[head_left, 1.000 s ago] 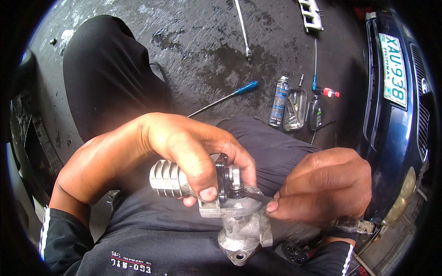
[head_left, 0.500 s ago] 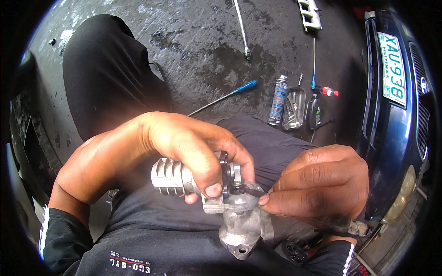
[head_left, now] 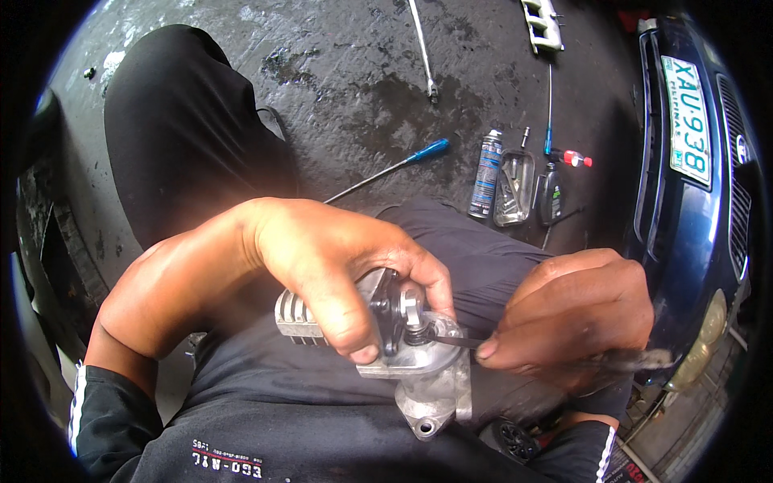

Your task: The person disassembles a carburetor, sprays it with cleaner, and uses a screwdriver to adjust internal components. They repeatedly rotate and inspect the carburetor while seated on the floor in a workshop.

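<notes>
My left hand (head_left: 338, 266) grips a silver cast-metal engine part (head_left: 411, 362) with cooling fins at its left end and a round flange at the bottom, held over my lap. My right hand (head_left: 572, 318) pinches a thin dark tool (head_left: 455, 340) whose tip sits against a small round fitting on top of the part. My black-clad knees are below and to the upper left.
On the wet dark floor lie a blue-handled screwdriver (head_left: 386, 169), a long metal wrench (head_left: 423, 48), a spray can (head_left: 486, 173), a clear small container (head_left: 514, 187) and a small dark bottle (head_left: 551, 193). A dark blue car front (head_left: 692, 209) stands at the right.
My right hand has shifted slightly, keeping the thin tool against the fitting. The metal part has tilted a little in my left hand.
</notes>
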